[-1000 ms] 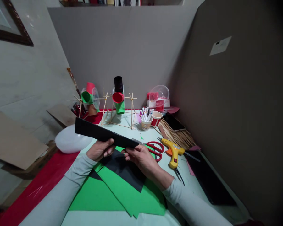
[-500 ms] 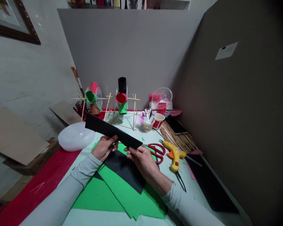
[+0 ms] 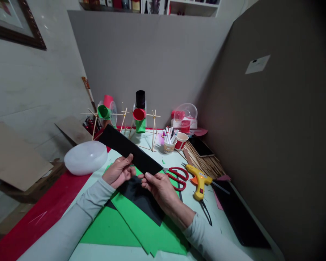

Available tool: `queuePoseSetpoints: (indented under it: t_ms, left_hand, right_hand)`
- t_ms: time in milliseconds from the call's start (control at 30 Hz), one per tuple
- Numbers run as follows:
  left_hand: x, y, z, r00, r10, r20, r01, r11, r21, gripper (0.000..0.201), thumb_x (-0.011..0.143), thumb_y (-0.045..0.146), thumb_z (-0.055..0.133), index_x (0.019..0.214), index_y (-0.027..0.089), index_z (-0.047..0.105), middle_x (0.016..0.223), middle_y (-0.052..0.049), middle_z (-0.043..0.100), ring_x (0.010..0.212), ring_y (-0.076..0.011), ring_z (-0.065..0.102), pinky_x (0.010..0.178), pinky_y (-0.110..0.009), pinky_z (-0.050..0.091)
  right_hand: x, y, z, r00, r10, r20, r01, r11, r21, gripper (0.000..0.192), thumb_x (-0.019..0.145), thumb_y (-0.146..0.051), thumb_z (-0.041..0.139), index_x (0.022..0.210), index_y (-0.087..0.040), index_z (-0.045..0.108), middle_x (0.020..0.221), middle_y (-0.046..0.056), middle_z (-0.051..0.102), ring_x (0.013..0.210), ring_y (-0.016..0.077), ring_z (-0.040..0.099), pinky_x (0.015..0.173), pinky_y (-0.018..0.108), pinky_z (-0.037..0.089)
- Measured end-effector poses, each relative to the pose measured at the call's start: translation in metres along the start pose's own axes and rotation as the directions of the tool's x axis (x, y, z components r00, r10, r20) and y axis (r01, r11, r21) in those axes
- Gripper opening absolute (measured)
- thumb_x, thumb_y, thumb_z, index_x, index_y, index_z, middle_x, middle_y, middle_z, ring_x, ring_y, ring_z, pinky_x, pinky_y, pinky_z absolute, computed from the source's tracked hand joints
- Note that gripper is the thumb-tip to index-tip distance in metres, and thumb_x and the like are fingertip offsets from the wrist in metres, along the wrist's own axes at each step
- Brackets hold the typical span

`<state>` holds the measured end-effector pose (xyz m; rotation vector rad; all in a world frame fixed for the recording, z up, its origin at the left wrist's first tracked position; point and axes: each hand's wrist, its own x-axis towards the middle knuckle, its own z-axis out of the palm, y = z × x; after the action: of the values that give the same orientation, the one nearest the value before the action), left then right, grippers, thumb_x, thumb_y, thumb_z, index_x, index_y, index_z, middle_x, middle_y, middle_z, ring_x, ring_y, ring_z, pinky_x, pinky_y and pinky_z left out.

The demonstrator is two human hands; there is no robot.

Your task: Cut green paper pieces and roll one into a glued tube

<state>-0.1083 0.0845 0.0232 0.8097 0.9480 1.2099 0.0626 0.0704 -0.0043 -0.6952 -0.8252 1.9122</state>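
A long black strip of craft foam or card (image 3: 130, 148) is held up slantwise above the table, its far end to the upper left. My left hand (image 3: 120, 171) pinches its lower edge near the middle, thumb on the front face. At the lower right end, my right hand (image 3: 160, 188) grips the strip between thumb and fingers. Beneath both hands lie green sheets (image 3: 125, 221) with a black sheet (image 3: 143, 199) on top. Red-handled scissors (image 3: 179, 175) rest just beyond my right hand, their blades mostly hidden behind the strip.
To the right lie a yellow glue gun (image 3: 199, 181), wooden sticks (image 3: 203, 157) and a dark phone (image 3: 202, 146). A cup of markers (image 3: 169, 145) stands by a red-white paper cup (image 3: 181, 141). Behind are stick frames with coloured tubes (image 3: 139, 114). A white balloon (image 3: 85, 157) sits left.
The black strip has tilted so that more of its broad face shows, and its far end has risen slightly. Both hands still hold it. The whole view has shifted a little.
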Motion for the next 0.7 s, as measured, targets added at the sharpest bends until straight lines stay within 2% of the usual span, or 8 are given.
queuePoseSetpoints:
  t_ms: [67,133,267,333,400,500,567,700]
  left_hand:
    - [-0.002,0.002,0.007,0.999,0.015,-0.042,-0.017,0.999,-0.048,0.038,0.084,0.036,0.071,0.060,0.015,0.049,0.049,-0.002,0.065,0.052,-0.0152,0.069,0.045,-0.017,0.054]
    - [-0.003,0.004,0.012,0.997,0.026,-0.076,-0.032,0.996,-0.078,0.035,0.086,0.030,0.070,0.063,0.017,0.047,0.053,-0.001,0.066,0.063,-0.0186,0.074,0.054,-0.022,0.060]
    - [-0.005,0.010,0.013,0.989,0.041,-0.145,-0.052,0.996,-0.069,0.033,0.089,0.024,0.065,0.067,0.019,0.042,0.051,0.000,0.063,0.061,-0.0198,0.074,0.053,-0.023,0.060]
    - [-0.007,0.015,0.011,0.982,0.058,-0.182,-0.065,0.997,-0.036,0.031,0.090,0.022,0.063,0.068,0.019,0.041,0.050,0.001,0.062,0.059,-0.0189,0.073,0.052,-0.022,0.059]
    - [-0.009,0.020,0.008,0.977,0.069,-0.204,-0.067,0.998,0.016,0.031,0.091,0.021,0.061,0.067,0.019,0.041,0.049,-0.001,0.063,0.056,-0.0183,0.072,0.051,-0.022,0.058]
    - [-0.014,0.019,0.009,0.979,0.060,-0.196,-0.035,0.991,0.126,0.032,0.091,0.022,0.060,0.064,0.019,0.043,0.047,-0.006,0.066,0.046,-0.0175,0.068,0.043,-0.019,0.053]
    - [-0.018,0.014,0.013,0.986,0.034,-0.164,0.001,0.978,0.209,0.030,0.090,0.024,0.061,0.064,0.018,0.047,0.047,-0.010,0.067,0.035,-0.0159,0.061,0.033,-0.017,0.043]
    - [-0.024,0.000,0.025,0.996,-0.016,-0.083,0.045,0.933,0.356,0.032,0.081,0.032,0.070,0.058,0.015,0.054,0.039,-0.009,0.062,0.020,-0.0123,0.043,0.026,-0.017,0.021]
  right_hand:
    - [-0.001,0.000,0.000,1.000,-0.012,0.009,0.013,0.999,-0.052,0.034,0.061,-0.040,0.087,0.067,-0.011,0.070,0.073,0.006,0.073,0.062,0.0076,0.064,0.066,0.017,0.053]
    - [-0.002,0.001,0.001,0.999,-0.012,0.035,0.017,0.992,-0.124,0.034,0.065,-0.041,0.084,0.070,-0.009,0.073,0.075,0.007,0.073,0.061,0.0083,0.064,0.067,0.020,0.052]
    - [0.000,0.003,-0.004,0.996,0.007,0.089,0.022,0.948,-0.318,0.029,0.063,-0.035,0.083,0.072,-0.009,0.075,0.075,0.010,0.074,0.061,0.0139,0.065,0.066,0.027,0.052]
    - [0.004,-0.001,-0.010,0.996,-0.040,0.081,0.069,0.914,-0.400,0.026,0.062,-0.031,0.082,0.076,-0.011,0.076,0.075,0.009,0.074,0.063,0.0167,0.066,0.067,0.030,0.051]
    - [0.007,-0.010,-0.015,0.989,-0.137,0.053,0.146,0.880,-0.453,0.027,0.068,-0.034,0.077,0.087,-0.014,0.075,0.083,0.008,0.075,0.070,0.0189,0.067,0.071,0.033,0.052]
    - [0.007,-0.025,-0.017,0.954,-0.299,0.017,0.265,0.818,-0.510,0.033,0.084,-0.044,0.061,0.103,-0.018,0.070,0.102,0.009,0.073,0.090,0.0226,0.067,0.079,0.035,0.051]
    - [0.002,-0.033,-0.013,0.931,-0.363,0.022,0.314,0.772,-0.553,0.034,0.090,-0.046,0.055,0.104,-0.019,0.069,0.106,0.009,0.071,0.098,0.0233,0.064,0.082,0.034,0.048]
    - [-0.007,-0.034,-0.004,0.914,-0.403,0.043,0.342,0.711,-0.614,0.022,0.084,-0.041,0.066,0.093,-0.021,0.070,0.094,0.002,0.069,0.089,0.0190,0.059,0.082,0.028,0.043]
